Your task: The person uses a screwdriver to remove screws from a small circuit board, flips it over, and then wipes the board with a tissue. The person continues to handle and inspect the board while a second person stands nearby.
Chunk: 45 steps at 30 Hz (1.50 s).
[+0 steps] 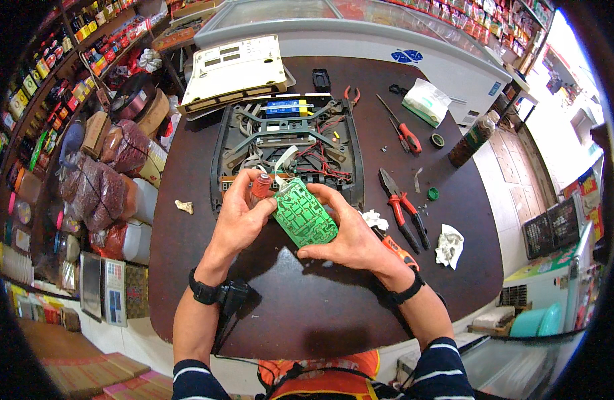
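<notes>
A green circuit board [305,217], its traces facing up, is held tilted over the near side of the opened device. My right hand [343,230] grips it by the right side, thumb at the lower edge and fingers along the top. Closed around a small red-topped, ribbed piece [261,185] is my left hand [243,217], its thumb tip against the board's left edge; the lower part of the piece is hidden. A white ribbon cable [287,158] rises behind the board. Beyond both hands lies the open dark chassis [355,160] with red wires and a blue-yellow component [287,108].
A cream cover [237,70] lies at the back left of the dark table [273,320]. To the right are red-handled pliers [403,210], a screwdriver [408,137], a green cap [433,194], a bottle [473,140] and crumpled tissue [449,247]. A black object [235,295] sits beside my left wrist.
</notes>
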Available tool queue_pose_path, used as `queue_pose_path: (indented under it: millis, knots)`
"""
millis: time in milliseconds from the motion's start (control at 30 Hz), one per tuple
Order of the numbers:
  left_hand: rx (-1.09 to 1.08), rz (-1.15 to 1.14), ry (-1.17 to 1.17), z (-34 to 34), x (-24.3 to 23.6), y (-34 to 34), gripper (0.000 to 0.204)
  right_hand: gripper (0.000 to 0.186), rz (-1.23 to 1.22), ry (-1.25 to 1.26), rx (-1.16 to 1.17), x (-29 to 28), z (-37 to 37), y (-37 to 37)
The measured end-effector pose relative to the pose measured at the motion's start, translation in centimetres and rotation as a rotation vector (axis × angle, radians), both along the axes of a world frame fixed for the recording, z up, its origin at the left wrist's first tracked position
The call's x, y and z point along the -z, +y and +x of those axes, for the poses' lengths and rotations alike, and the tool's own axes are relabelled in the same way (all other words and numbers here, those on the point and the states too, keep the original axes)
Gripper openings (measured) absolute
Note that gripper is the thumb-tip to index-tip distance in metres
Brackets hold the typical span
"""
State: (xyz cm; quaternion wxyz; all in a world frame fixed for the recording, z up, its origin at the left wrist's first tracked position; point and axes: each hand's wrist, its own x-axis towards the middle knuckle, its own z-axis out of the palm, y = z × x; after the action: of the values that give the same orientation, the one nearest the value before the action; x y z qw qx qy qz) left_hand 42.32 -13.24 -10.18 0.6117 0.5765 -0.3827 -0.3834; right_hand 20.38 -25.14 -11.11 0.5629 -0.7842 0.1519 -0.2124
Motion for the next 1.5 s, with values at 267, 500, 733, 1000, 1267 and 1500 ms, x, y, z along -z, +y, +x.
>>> queue_pose_path:
  millis: [267,500,733,1000,1267,1500]
  knots:
    - [-0.008,0.010,0.001,-0.1,0.2,-0.1,0.032,0.114,-0.034,-0.014,-0.003,0.4,0.1,-0.3]
    - [-0.031,0.023,-0.048,0.0,-0.1,0.2,0.023,0.114,-0.055,0.041,0.008,0.3,0.1,-0.2]
    - [-0.047,0.008,-0.132,0.0,0.4,0.0,0.024,0.113,-0.082,0.022,0.000,0.2,0.0,-0.4]
    - [-0.023,0.035,-0.028,0.1,0.1,0.3,0.027,0.113,-0.010,0.040,-0.006,-0.2,-0.1,-0.4]
    - [0.019,0.056,0.003,0.3,0.4,0.3,0.029,0.116,-0.014,0.049,-0.039,-0.2,-0.7,-0.8]
    - [0.056,0.032,-0.068,0.9,0.9,-0.4,0.022,0.119,0.004,0.095,-0.048,-0.4,-0.8,-1.2]
